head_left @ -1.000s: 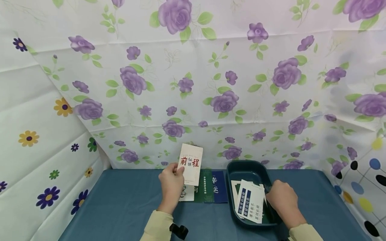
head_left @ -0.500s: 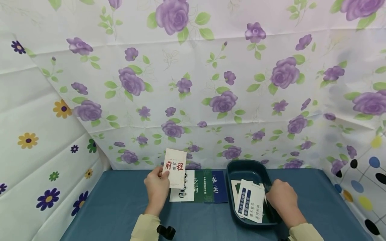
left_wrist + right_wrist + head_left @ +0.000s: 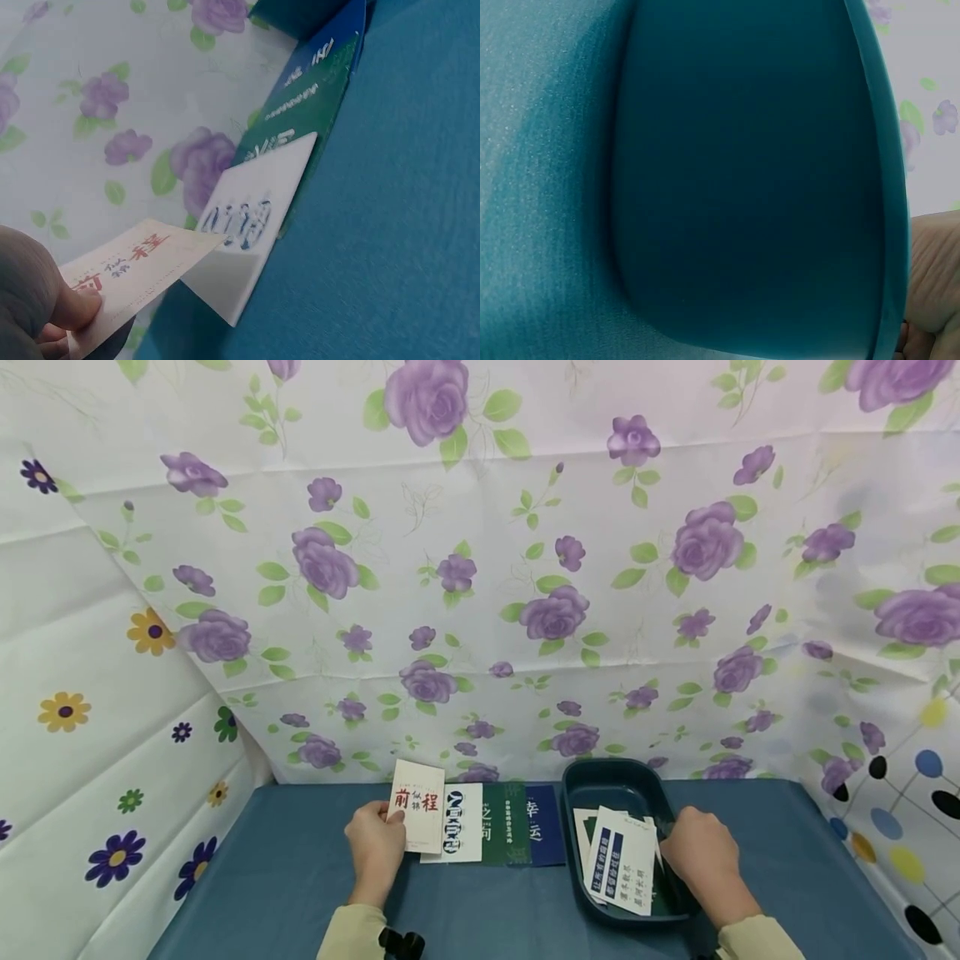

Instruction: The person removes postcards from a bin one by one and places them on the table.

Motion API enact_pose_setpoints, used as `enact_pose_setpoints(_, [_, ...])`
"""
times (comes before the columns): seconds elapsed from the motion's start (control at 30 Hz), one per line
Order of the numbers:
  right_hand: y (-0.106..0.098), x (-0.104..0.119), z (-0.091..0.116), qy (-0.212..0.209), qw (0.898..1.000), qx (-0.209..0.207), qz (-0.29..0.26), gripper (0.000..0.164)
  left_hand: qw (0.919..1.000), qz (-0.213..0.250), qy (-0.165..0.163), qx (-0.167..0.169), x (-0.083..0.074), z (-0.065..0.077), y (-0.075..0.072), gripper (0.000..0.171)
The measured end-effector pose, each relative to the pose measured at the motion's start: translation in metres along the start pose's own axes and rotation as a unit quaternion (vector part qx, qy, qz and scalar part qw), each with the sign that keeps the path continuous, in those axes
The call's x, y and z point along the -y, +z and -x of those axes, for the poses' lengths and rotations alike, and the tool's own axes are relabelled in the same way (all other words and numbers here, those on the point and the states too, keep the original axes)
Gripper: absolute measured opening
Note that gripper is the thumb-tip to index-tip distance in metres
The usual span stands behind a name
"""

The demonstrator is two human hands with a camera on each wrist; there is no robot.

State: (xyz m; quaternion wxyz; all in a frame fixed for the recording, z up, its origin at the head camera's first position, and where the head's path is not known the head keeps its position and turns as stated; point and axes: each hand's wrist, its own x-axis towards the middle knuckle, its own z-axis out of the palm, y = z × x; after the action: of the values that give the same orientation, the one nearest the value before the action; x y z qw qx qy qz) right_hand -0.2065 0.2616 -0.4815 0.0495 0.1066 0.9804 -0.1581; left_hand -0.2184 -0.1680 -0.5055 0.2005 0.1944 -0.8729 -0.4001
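Note:
My left hand (image 3: pixel 377 843) pinches a cream card (image 3: pixel 417 810) with red and dark characters by its left edge, thumb on the printed face. In the left wrist view the card (image 3: pixel 135 270) is tilted, its far corner overlapping a white card (image 3: pixel 244 199) with dark blue lettering. That white card (image 3: pixel 468 822) lies at the left end of a row, beside a green card (image 3: pixel 504 827) and a blue card (image 3: pixel 546 827). My right hand (image 3: pixel 701 856) grips the right rim of a dark teal tray (image 3: pixel 617 770); the tray's outer wall (image 3: pixel 750 180) fills most of the right wrist view.
Inside the tray lie several cards, a white one (image 3: pixel 624 864) with blue bands on top. A blue cloth (image 3: pixel 247 877) covers the table. Behind it rises a floral sheet (image 3: pixel 480 610), with patterned sheets at the left (image 3: pixel 97 760) and right (image 3: pixel 900 827).
My left hand has carried the cream card left and down, from over the row to its left end, uncovering the green card and most of the white one. The right hand stays at the tray.

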Motion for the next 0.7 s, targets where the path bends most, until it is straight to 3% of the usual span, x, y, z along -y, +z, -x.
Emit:
enact_pose_setpoints(0.27, [-0.001, 0.000, 0.000, 0.003, 1.000, 0.002, -0.002, 0.026, 0.9988, -0.028, -0.026, 0.029, 0.007, 0.000, 0.003, 0.020])
enact_pose_setpoints(0.7, [0.002, -0.001, -0.002, 0.000, 1.000, -0.006, 0.001, 0.028, 0.9982, -0.055, -0.007, 0.020, 0.019, -0.005, 0.015, 0.011])
